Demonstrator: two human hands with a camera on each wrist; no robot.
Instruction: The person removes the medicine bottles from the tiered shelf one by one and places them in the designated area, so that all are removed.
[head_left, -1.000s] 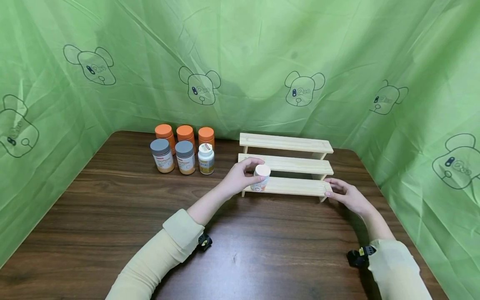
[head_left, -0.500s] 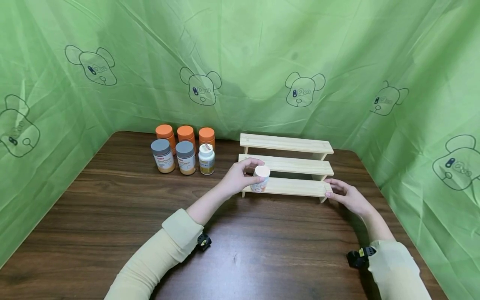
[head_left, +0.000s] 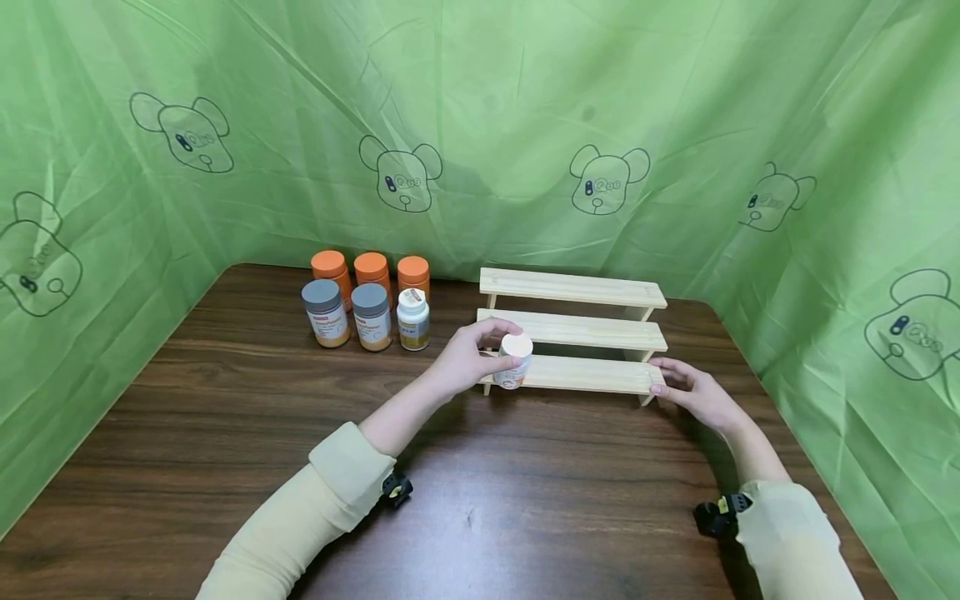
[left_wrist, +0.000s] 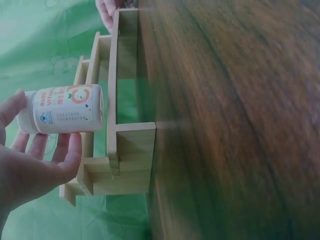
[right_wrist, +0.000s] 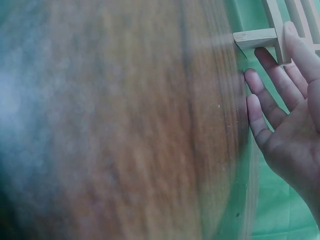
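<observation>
My left hand (head_left: 463, 363) holds a white vitamin bottle (head_left: 513, 367) with a pale lid, thumb on one side and fingers on the other. In the left wrist view the vitamin bottle (left_wrist: 67, 110) has an orange-printed label, and its base shows a narrow gap from the lowest board of a three-tier wooden rack (head_left: 592, 373). At the rack's right end, my right hand (head_left: 701, 398) grips the lowest board. The right wrist view puts the right thumb (right_wrist: 295, 42) on the board's upper face, with fingers under its end.
Left of the rack stand three orange-lidded bottles (head_left: 371, 265), two grey-lidded jars (head_left: 326, 315) and a white-capped bottle (head_left: 413, 321), grouped on the brown wooden table (head_left: 480, 500). A green printed cloth (head_left: 495, 125) hangs behind and at both sides.
My left hand has shifted slightly left and toward me with the vitamin bottle, from over the lowest board's left end to near its front edge. The right hand stays put.
</observation>
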